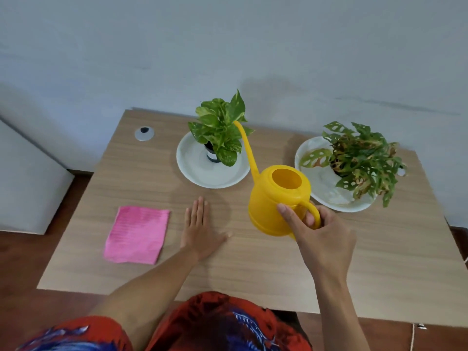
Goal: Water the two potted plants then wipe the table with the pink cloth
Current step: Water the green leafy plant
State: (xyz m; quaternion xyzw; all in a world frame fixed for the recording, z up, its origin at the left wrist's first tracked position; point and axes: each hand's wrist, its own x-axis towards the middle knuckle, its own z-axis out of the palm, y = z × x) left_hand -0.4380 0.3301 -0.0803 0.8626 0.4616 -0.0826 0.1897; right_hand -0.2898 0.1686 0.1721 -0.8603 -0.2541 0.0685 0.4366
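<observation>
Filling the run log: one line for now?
right hand grips watering can | spout at left plant | left hand flat on table

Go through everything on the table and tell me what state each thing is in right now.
Yellow watering can: lifted, tilted, spout among left plant's leaves.
Right hand: grips the can's handle.
Left hand: flat on the table.
Pink cloth: lying flat, untouched.
Left plant: upright on its plate.
Right plant: on its plate.

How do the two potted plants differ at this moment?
The left plant has solid, yellow-flecked leaves standing upright; the right plant has holed leaves, some browned, sprawling past its plate's rim. The yellow watering can, gripped by the right hand, points its spout at the left plant, not the right. Both sit on white plates.
</observation>
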